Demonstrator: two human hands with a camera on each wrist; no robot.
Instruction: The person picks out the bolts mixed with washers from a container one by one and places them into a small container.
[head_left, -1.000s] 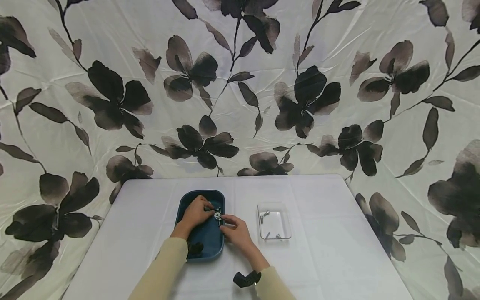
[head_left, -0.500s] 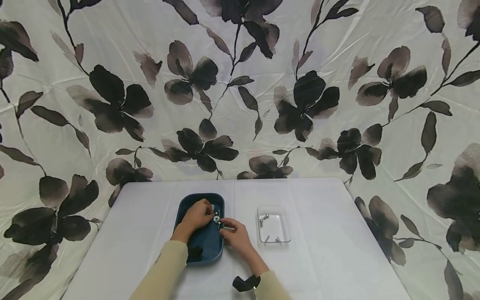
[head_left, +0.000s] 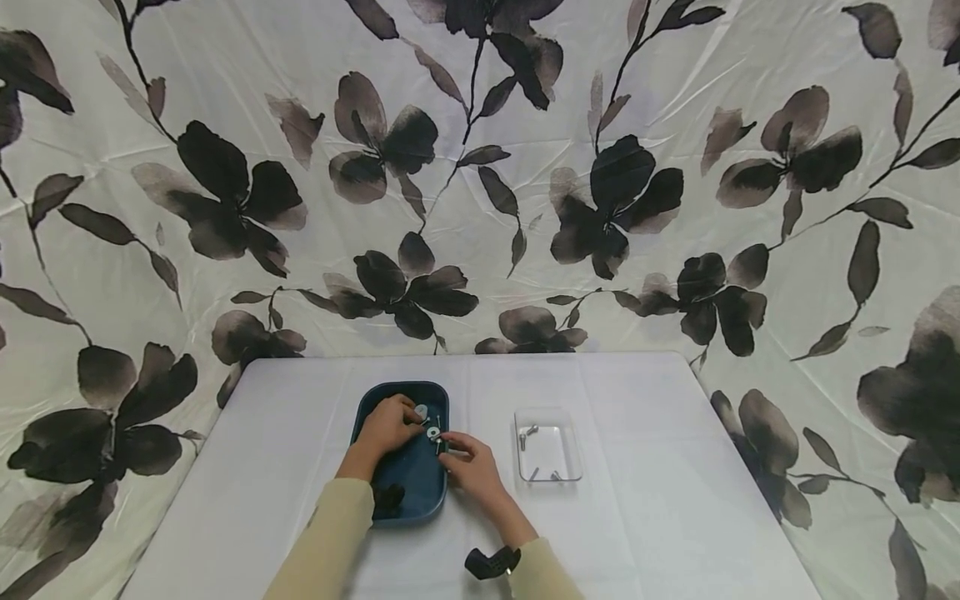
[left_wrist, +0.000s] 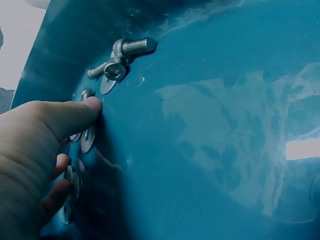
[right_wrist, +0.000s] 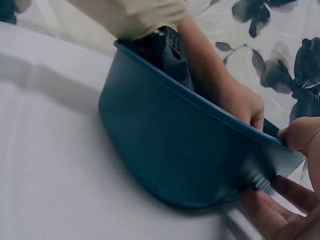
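My left hand (head_left: 388,429) reaches into a blue tub (head_left: 420,496). Its thumb is at a socket-head bolt (left_wrist: 87,93), with a washer (left_wrist: 88,140) just below; whether the fingers pinch the bolt is hidden behind the thumb. More washers (left_wrist: 75,185) lie by the lower fingertips. Farther along the wall, another bolt (left_wrist: 137,46) rests in a small heap of hardware. My right hand (head_left: 476,471) grips the tub's right side, thumb at the rim and fingers against the outer wall, as the right wrist view shows.
A clear plastic box (head_left: 562,410) holding several bolts (head_left: 523,438) stands right of the tub on the white-covered table (head_left: 637,517). A floral cloth (head_left: 510,208) hangs behind the table. Black devices (head_left: 491,562) are strapped to both wrists.
My left fingertips have shifted slightly up and left in the tub, uncovering a washer near the far wall. The right hand stays on the tub's side.
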